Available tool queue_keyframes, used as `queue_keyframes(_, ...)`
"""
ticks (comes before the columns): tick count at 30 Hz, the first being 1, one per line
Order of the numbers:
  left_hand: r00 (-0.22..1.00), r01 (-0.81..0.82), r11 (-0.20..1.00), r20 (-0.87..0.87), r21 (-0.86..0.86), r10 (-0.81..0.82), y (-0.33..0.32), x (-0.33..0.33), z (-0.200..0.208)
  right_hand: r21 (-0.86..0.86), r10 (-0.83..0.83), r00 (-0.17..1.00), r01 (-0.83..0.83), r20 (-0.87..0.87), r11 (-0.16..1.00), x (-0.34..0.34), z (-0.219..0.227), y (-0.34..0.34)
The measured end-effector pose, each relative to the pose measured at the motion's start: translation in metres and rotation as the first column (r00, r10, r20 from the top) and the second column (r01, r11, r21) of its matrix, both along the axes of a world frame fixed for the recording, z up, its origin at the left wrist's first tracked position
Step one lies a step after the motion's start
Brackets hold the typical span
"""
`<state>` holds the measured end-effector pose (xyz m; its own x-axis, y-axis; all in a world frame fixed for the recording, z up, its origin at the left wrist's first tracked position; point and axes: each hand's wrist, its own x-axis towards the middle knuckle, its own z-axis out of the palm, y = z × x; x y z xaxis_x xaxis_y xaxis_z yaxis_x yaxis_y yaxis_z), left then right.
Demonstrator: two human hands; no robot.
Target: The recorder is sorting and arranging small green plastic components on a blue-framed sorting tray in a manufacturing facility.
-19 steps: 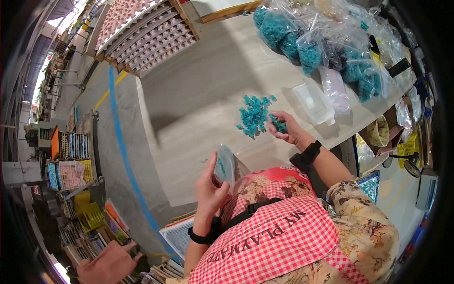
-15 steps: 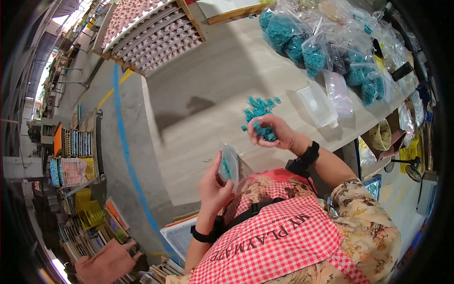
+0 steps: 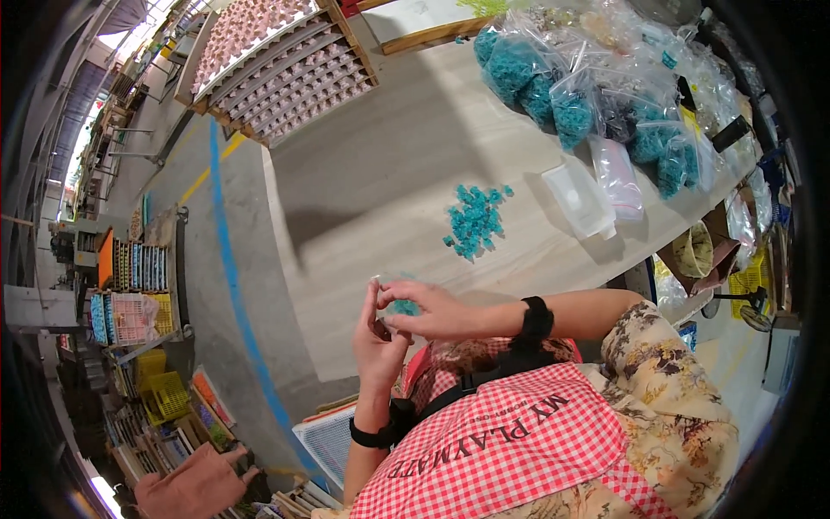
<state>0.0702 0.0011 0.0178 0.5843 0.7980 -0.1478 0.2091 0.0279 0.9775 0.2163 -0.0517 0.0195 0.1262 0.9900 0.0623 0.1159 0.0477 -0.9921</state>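
Where left hand (image 3: 378, 353) points forward, right hand (image 3: 439, 311) curls.

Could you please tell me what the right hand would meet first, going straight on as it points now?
Probably the left hand, at its raised finger: the right hand points leftward at it, though depth is unclear and the two may already touch.

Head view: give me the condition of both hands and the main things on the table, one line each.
Left hand, raised, grip mostly hidden.
Right hand, curled, teal showing between finger and thumb.
Teal pile, loose, spread out.
Teal-filled bags, bunched together.
White container, lying flat.
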Motion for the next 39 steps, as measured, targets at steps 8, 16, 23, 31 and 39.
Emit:
queue_keyframes(8, 0.979, -0.026, 0.992, -0.198, 0.120, 0.049, 0.005, -0.017, 0.004, 0.261, -0.376, 0.634, 0.271, 0.675, 0.926, 0.149, -0.100, 0.003)
queue_keyframes(16, 0.975, -0.014, 0.995, -0.219, 0.099, 0.035, -0.003, -0.013, -0.001, -0.026, -0.045, 0.317, 0.216, 0.947, 0.976, 0.174, -0.149, -0.051)
queue_keyframes(23, 0.984, -0.025, 0.998, -0.173, 0.064, 0.036, 0.001, -0.011, -0.003, -0.045, -0.139, 0.557, 0.303, 0.819, 0.952, 0.159, -0.150, -0.113)
queue_keyframes(31, 0.977, 0.052, 0.997, -0.210, 0.058, -0.039, 0.002, -0.009, 0.002, 0.147, -0.469, 0.524, 0.542, 0.711, 0.827, 0.207, -0.151, -0.128)
queue_keyframes(39, 0.973, 0.087, 0.990, -0.223, 0.115, -0.059, 0.000, -0.010, 0.001, 0.151, -0.400, 0.582, 0.429, 0.708, 0.891, 0.204, -0.166, -0.128)
